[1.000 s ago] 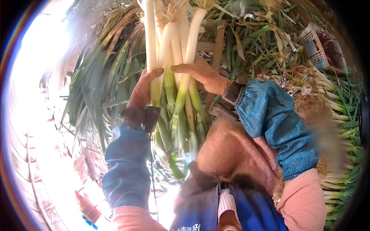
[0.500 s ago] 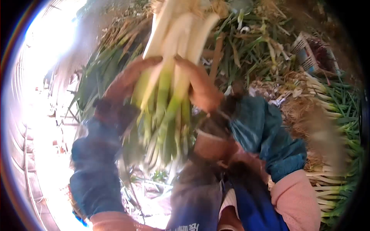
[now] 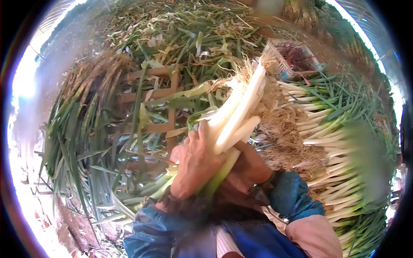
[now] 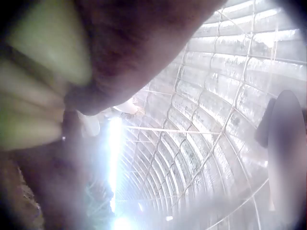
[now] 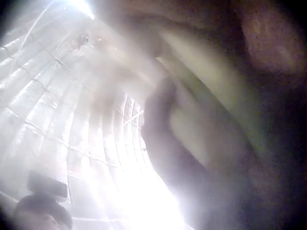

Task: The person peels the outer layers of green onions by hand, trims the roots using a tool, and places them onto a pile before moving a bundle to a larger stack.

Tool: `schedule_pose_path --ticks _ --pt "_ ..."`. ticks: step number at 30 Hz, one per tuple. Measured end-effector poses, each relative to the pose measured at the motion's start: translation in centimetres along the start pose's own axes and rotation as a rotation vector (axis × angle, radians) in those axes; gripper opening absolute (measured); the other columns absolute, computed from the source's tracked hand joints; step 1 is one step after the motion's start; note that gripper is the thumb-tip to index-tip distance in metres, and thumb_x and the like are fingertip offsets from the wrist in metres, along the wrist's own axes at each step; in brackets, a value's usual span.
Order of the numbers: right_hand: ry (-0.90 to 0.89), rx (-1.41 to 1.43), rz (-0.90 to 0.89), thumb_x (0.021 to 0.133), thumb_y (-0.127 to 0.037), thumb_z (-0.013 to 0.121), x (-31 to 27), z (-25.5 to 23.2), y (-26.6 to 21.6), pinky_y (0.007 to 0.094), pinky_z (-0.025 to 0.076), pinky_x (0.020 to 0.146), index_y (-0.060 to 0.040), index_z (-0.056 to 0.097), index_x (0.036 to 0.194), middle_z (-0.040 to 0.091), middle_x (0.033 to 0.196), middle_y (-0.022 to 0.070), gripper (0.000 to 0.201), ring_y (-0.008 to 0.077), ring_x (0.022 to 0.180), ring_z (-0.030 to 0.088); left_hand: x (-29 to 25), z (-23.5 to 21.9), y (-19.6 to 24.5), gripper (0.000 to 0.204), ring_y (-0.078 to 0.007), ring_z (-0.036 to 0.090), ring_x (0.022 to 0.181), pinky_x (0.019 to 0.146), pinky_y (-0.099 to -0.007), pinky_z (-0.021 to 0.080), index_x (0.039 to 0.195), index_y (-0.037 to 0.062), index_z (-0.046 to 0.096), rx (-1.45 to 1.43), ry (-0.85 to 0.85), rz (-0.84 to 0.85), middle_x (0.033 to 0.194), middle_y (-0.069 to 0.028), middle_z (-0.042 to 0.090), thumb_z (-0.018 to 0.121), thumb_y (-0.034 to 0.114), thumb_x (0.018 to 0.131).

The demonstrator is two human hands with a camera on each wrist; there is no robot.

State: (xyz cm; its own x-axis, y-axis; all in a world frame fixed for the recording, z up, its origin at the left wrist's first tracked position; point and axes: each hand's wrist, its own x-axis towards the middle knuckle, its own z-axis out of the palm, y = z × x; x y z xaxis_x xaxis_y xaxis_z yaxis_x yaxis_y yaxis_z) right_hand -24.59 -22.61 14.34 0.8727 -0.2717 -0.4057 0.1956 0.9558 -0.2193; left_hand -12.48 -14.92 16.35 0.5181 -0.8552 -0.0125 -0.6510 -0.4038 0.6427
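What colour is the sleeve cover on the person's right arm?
Teal blue; the sleeve cover shows best in the head view.

Premises appear to be a plastic-covered growing tunnel doubling as a vegetable packing area, evidenced by the arched, ribbed roof (image 4: 211, 100), the long row of green onions (image 3: 320, 129), the leaf heap (image 3: 180, 34) and the crate (image 3: 280, 66).

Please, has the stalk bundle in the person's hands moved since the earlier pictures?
Yes. Judged against the white crate in the head view, the stalk bundle has moved rightward, much nearer it.
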Motion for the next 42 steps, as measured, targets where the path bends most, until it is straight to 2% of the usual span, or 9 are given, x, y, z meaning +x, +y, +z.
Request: schedule_pose_path --ticks 6,9,18,20,25,28,35,39,42 --pt "0.285 -1.937 -0.648 0.084 -0.025 0.055 -5.0 -6.9 -13.8 0.0442 0.046 0.087 -0.0051 0.038 0.129 0.049 0.12 0.0154 0.053 0.0296 0.111 0.049 -0.8 1.4 -0.7 0.075 -0.0396 0.054 0.082 0.069 -0.0465 0.044 0.127 -0.0024 0.033 0.147 0.033 0.104 0.092 -0.0248 0.051 0.065 0.02 0.062" --pt "0.597 -1.996 -1.036 0.076 -0.037 0.064 -2.1 1.2 -18.6 0.0439 0.041 0.092 -0.0001 0.043 0.127 0.046 0.124 0.0204 0.066 0.0363 0.109 0.049 -1.1 1.8 -1.1 0.073 -0.0344 0.053 0.078 0.064 -0.0429 0.044 0.125 -0.005 0.037 0.21 0.088 0.169 0.088 -0.0215 0.051 0.064 0.022 0.062" --pt "0.27 -2.708 0.9 0.077 -0.054 0.058 12.6 8.9 -19.2 0.0363 0.042 0.066 0.0025 0.063 0.097 0.064 0.083 0.0126 0.06 0.021 0.072 0.058 -1.6 2.3 -1.2 0.064 -0.0271 0.048 0.07 0.059 -0.0389 0.038 0.122 -0.0063 0.041 0.311 0.072 0.226 0.081 -0.0153 0.047 0.059 0.026 0.069" --pt "-0.334 -2.171 0.786 0.079 -0.053 0.056 13.5 1.5 -21.9 0.0355 0.042 0.068 0.003 0.06 0.105 0.063 0.09 0.0121 0.062 0.0202 0.076 0.057 -1.8 2.3 -1.3 0.062 -0.0264 0.047 0.069 0.059 -0.0381 0.037 0.121 -0.0059 0.042 0.279 0.062 0.248 0.08 -0.0145 0.046 0.058 0.027 0.071" --pt "-0.012 -2.471 1.016 0.078 -0.049 0.059 11.7 2.5 -18.4 0.0368 0.044 0.062 0.0005 0.063 0.093 0.064 0.081 0.0111 0.052 0.0214 0.071 0.059 -2.1 1.7 -1.5 0.072 -0.0305 0.047 0.073 0.064 -0.0418 0.037 0.124 -0.0059 0.038 0.196 -0.052 0.246 0.084 -0.0172 0.045 0.065 0.029 0.067" --pt "-0.219 -2.497 0.472 0.073 -0.042 0.061 10.8 0.6 -18.6 0.0415 0.042 0.056 -0.0001 0.062 0.08 0.062 0.068 0.014 0.042 0.0265 0.061 0.059 -1.7 1.6 -1.8 0.073 -0.0301 0.046 0.073 0.063 -0.0411 0.036 0.124 -0.0059 0.039 0.165 -0.089 0.275 0.084 -0.017 0.045 0.066 0.026 0.064" --pt "-0.1 -3.302 0.118 0.071 -0.031 0.063 14.6 -2.1 -21.5 0.0395 0.048 0.052 -0.0032 0.06 0.067 0.06 0.066 0.0148 0.028 0.0301 0.058 0.059 -1.1 2.3 -2.5 0.071 -0.0302 0.046 0.072 0.063 -0.0404 0.037 0.122 -0.0063 0.04 0.162 -0.045 0.252 0.085 -0.0177 0.044 0.065 0.023 0.063" --pt "0.566 -3.213 0.263 0.079 -0.014 0.051 15.1 -1.3 -29.7 0.0418 0.048 0.057 -0.0064 0.06 0.076 0.061 0.072 0.0153 0.013 0.0317 0.07 0.062 -0.8 1.8 -3.1 0.07 -0.0308 0.046 0.071 0.065 -0.0414 0.038 0.123 -0.006 0.039 0.171 -0.063 0.254 0.085 -0.0184 0.045 0.065 0.023 0.065" --pt "0.64 -3.418 -0.582 0.08 -0.014 0.048 13.8 -2.2 -36.8 0.0443 0.047 0.06 -0.0051 0.057 0.082 0.061 0.079 0.0179 0.013 0.0336 0.076 0.062 -0.8 1.5 -2.6 0.074 -0.032 0.047 0.075 0.067 -0.0423 0.039 0.125 -0.0046 0.037 0.115 -0.131 0.256 0.089 -0.0193 0.045 0.067 0.021 0.062"
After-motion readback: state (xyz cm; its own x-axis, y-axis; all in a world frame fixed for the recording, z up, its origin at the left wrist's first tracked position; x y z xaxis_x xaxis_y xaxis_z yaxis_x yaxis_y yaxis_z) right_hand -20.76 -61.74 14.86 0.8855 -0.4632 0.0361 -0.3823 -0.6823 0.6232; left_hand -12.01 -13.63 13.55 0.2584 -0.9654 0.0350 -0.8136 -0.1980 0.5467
